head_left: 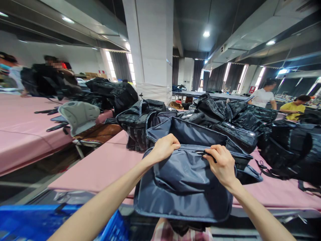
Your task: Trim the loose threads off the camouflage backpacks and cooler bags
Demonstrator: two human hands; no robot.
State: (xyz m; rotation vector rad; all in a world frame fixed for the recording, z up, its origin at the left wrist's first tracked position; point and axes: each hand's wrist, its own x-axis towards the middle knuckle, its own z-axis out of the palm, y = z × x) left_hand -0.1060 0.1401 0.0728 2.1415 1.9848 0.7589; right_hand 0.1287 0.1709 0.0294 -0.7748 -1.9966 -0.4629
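Note:
A dark backpack lies opened in front of me, its blue-grey lined flap (183, 190) folded down toward my body. Across the flap's upper part runs a lining pocket (185, 167) with a zipper along its top edge. My left hand (167, 146) is closed, pinching the lining at the left end of that edge. At the right end, my right hand (222, 164) is closed around a small black item (206, 153) with a thin tip pointing left along the zipper. Its exact kind is too small to make out. Behind the flap, the bag's main compartment (195, 130) gapes open.
More black patterned backpacks (215, 110) are heaped behind and to the right on the pink table (100, 167). A blue plastic crate (32, 221) stands at lower left. Beyond it are a grey chair (80, 115) and another pink table (22, 130). Several people work farther off.

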